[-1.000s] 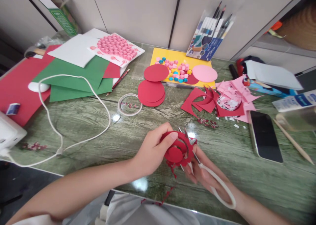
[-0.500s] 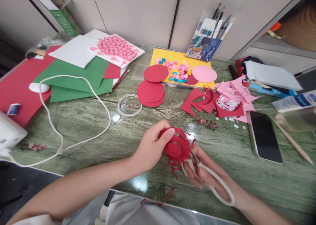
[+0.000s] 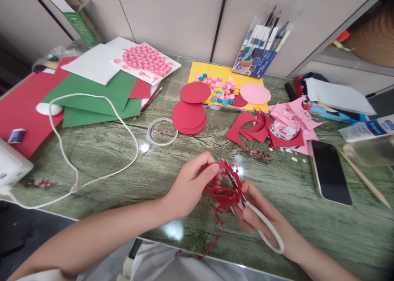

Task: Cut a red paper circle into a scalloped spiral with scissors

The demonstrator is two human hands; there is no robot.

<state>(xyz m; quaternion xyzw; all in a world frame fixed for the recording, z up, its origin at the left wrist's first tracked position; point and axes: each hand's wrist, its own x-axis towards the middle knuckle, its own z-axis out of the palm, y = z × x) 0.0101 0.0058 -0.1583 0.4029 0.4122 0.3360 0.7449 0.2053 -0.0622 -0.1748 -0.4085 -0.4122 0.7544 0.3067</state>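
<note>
My left hand (image 3: 189, 182) pinches the left side of a red paper cutout (image 3: 237, 192), which has a scalloped edge and hangs above the table. My right hand (image 3: 261, 215) is closed round white-handled scissors (image 3: 266, 227). Their metal blades run through the cutout along its scalloped right side. Narrow red scraps (image 3: 218, 213) dangle under the cutout. Beyond my hands lie red paper circles (image 3: 188, 116) and a white ring of tape (image 3: 162, 131). Some of my right fingers are smeared by motion.
Red paper offcuts (image 3: 250, 127) and pink scraps (image 3: 308, 120) lie right of the circles. A phone (image 3: 331, 172) and a wooden stick (image 3: 366, 180) rest at the right. On the left are a white cable (image 3: 135, 139) and green paper (image 3: 92, 94). A yellow sheet (image 3: 197, 70) holds small paper pieces.
The red cutout has tilted and opened into a ring shape, with the scissor blades now across it. My right hand has shifted slightly; my left hand has barely moved.
</note>
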